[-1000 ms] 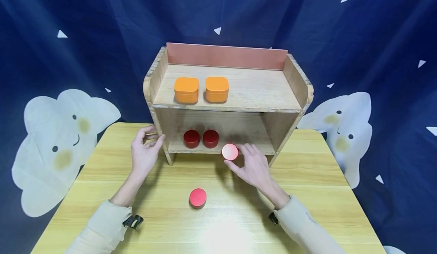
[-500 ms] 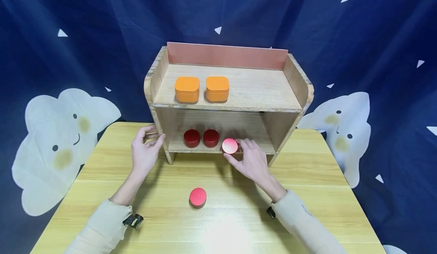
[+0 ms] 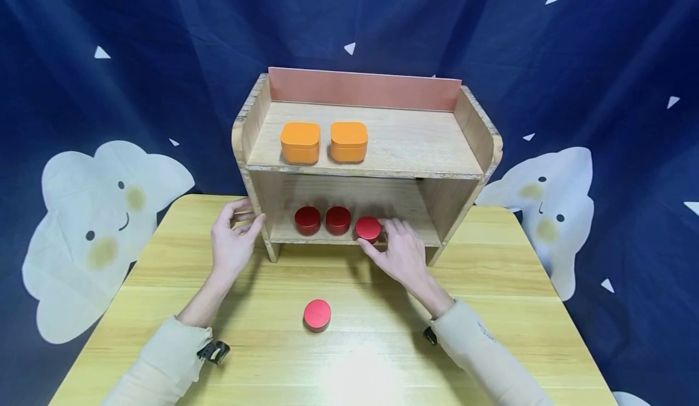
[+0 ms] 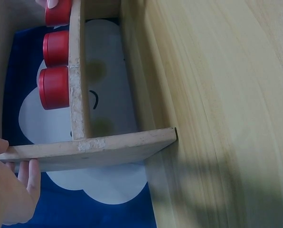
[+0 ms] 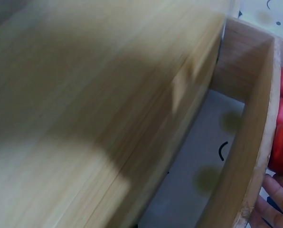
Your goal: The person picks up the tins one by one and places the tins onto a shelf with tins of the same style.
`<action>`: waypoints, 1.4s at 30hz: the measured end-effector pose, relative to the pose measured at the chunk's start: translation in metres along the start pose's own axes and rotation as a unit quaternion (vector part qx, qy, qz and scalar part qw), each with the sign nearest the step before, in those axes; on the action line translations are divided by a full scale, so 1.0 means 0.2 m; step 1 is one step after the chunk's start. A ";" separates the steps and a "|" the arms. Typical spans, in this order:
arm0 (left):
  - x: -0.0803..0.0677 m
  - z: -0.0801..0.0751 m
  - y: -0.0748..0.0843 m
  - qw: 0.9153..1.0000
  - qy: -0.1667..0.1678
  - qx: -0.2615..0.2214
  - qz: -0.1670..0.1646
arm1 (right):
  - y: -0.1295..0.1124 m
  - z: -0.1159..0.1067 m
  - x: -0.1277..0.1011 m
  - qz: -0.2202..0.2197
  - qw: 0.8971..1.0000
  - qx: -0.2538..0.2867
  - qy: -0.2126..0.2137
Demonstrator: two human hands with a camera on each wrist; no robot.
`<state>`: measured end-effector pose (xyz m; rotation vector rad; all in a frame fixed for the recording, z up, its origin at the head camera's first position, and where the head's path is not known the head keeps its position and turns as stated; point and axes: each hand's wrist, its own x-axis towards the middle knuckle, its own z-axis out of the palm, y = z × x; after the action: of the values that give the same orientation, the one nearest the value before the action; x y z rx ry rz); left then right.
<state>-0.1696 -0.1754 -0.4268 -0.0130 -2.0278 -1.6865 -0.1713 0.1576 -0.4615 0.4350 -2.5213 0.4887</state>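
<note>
The right hand (image 3: 403, 254) pinches the right tin (image 3: 368, 229), a red one, at the front of the shelf (image 3: 420, 145), on its lower board (image 3: 327, 241). The thumb is at about 7 o'clock of the lid and the fingertips near 2, a narrow grip with only the tin between. The tin looks upright and touching the board; whether its full weight rests there, I cannot tell.

With that tin as the clock's centre and 12 away from the person, the middle tin (image 3: 338, 221) is just beside it towards 9, the left tin (image 3: 307, 221) beyond, both red and upright. The left hand (image 3: 233, 236), also towards 9, grips the shelf's left side (image 4: 89, 148), thumb at the front edge, fingers on the outer face.

A fourth tin (image 3: 317, 315), also red, stands on the table (image 3: 491, 284) at 7. Two orange boxes (image 3: 349, 142) stand side by side on top, around 11. The dark blue curtain (image 3: 404, 17) hangs at 12, with clouds (image 3: 76, 193) at 9 and 3.
</note>
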 end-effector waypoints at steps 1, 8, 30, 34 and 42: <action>0.00 0.00 0.00 1.000 0.000 0.000 0.000 | 0.00 0.00 0.00 0.000 1.000 -0.001 0.002; 0.00 0.00 0.00 1.000 -0.001 -0.001 -0.004 | 0.00 0.01 0.03 0.010 1.000 -0.009 -0.001; -0.01 0.00 0.02 1.000 -0.002 -0.008 -0.004 | 0.02 0.04 0.07 0.051 0.998 -0.018 -0.031; -0.01 0.00 0.02 1.000 -0.002 -0.008 -0.004 | 0.01 0.04 0.07 0.054 0.998 -0.014 -0.031; -0.01 0.00 0.01 1.000 -0.002 -0.004 -0.008 | 0.02 0.01 0.04 0.035 0.999 -0.011 -0.005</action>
<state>-0.1673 -0.1747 -0.4258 -0.0033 -2.0293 -1.7041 -0.1795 0.1593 -0.4598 0.3423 -2.5559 0.4855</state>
